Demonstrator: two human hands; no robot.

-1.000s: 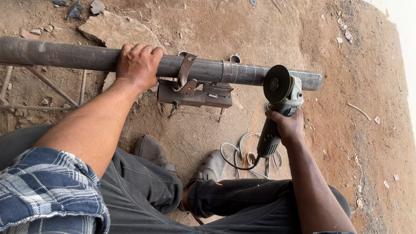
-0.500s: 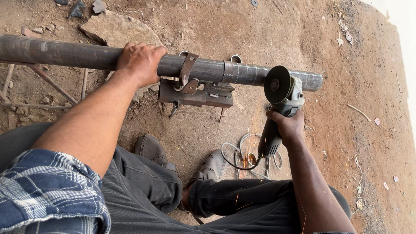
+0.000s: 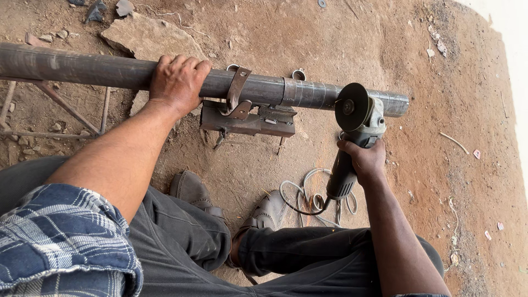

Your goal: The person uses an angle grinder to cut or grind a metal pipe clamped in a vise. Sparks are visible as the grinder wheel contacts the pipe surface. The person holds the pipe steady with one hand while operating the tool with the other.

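The left end of the pipe (image 3: 99, 69) is cut off by the edge of the picture, and your left hand (image 3: 177, 82) covers part of it. You cannot see if the disc (image 3: 352, 106) of the grinder (image 3: 355, 137) is touching the pipe; it stands just in front of it, near the right end. The cable (image 3: 308, 198) lies in loops on the ground (image 3: 330, 38), partly behind your leg.

Your left grip is closed over the top of the pipe, just left of the rusty clamp (image 3: 242, 102). Your right hand (image 3: 366, 159) is closed around the grinder's handle, just below the pipe.

The pipe is long, round and dark grey, and it lies across the picture above the ground. Its part right of the clamp looks lighter, with fine ring marks.
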